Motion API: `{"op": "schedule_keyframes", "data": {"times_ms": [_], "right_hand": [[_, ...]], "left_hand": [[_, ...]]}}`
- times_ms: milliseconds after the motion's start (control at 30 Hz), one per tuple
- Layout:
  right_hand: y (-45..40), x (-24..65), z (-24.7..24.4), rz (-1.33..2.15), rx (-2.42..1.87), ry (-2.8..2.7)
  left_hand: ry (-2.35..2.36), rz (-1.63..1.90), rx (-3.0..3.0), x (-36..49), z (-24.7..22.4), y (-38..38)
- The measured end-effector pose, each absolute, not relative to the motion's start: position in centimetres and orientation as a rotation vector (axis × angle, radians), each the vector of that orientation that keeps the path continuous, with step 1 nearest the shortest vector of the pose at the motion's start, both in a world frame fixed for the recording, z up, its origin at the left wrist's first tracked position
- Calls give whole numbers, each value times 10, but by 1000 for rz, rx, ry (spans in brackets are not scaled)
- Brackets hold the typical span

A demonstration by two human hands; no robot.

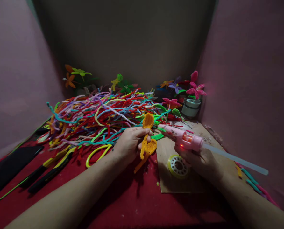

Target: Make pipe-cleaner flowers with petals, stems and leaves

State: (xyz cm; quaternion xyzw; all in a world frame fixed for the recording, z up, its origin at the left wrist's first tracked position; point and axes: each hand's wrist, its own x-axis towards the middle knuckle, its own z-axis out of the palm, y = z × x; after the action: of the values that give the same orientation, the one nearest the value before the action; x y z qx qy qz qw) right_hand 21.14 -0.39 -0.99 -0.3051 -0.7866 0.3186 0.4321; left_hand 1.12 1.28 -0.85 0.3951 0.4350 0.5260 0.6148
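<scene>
My left hand [130,143] is closed, pinching orange pipe-cleaner petals [148,121] whose two rounded loops stick out above and below the fingers, with short tails hanging down. In my right hand [199,162] is a pink hot glue gun [191,140], its small red light lit and a long translucent glue stick [237,159] running out of its back end. The gun's nozzle points left toward the petals, with a gap between them. A bit of green lies against the nozzle. Below the gun, a roll of yellow-edged tape [178,166] lies on a board [168,184].
A big heap of colourful pipe cleaners [103,111] covers the back of the red table [123,203]. Pliers [53,165] and a black object [10,168] lie at left. Pipe-cleaner flowers [196,90] stand along the back, some in a white pot [191,108]. Walls close in both sides.
</scene>
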Motion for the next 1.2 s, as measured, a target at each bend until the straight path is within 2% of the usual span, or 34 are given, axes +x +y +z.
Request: {"op": "schedule_keyframes", "data": {"times_ms": [500,1200], "right_hand": [[-5,212,-12,716,-866,-1891],[-5,210,-4,812,-722,-1991]], "left_hand": [[988,1128,909,14,0,9],[978,1211,907,12,-6,12]]}}
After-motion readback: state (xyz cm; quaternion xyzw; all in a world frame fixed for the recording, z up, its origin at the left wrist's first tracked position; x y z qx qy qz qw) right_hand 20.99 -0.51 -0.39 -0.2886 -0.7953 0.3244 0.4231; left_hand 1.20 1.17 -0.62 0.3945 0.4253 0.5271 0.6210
